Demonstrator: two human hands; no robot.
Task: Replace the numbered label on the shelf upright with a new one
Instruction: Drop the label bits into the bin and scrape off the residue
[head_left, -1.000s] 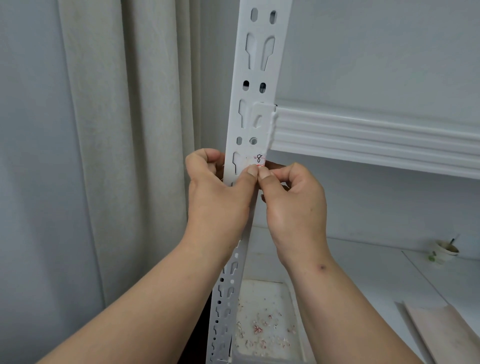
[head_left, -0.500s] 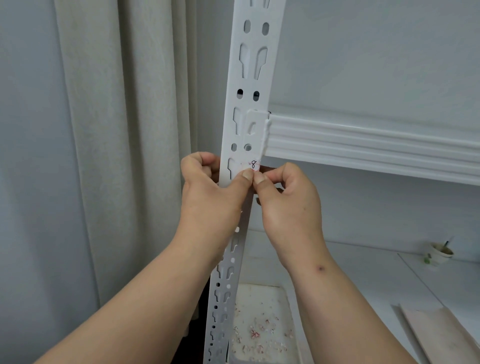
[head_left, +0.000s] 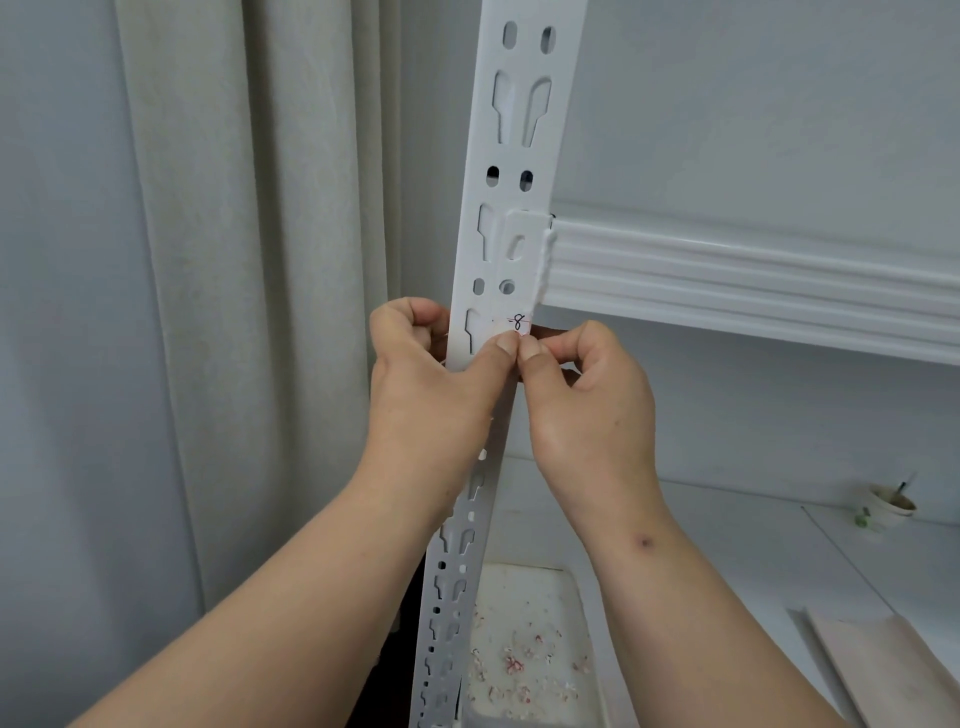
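Right now both hands are up close together on the white shelf upright, with their thumb tips touching at the bottom edge of the small label marked 8, just under the shelf beam. The left hand curls around the upright's left edge, and the right hand is curled with its thumb at the label. Low and near, a white tray holds small scraps.
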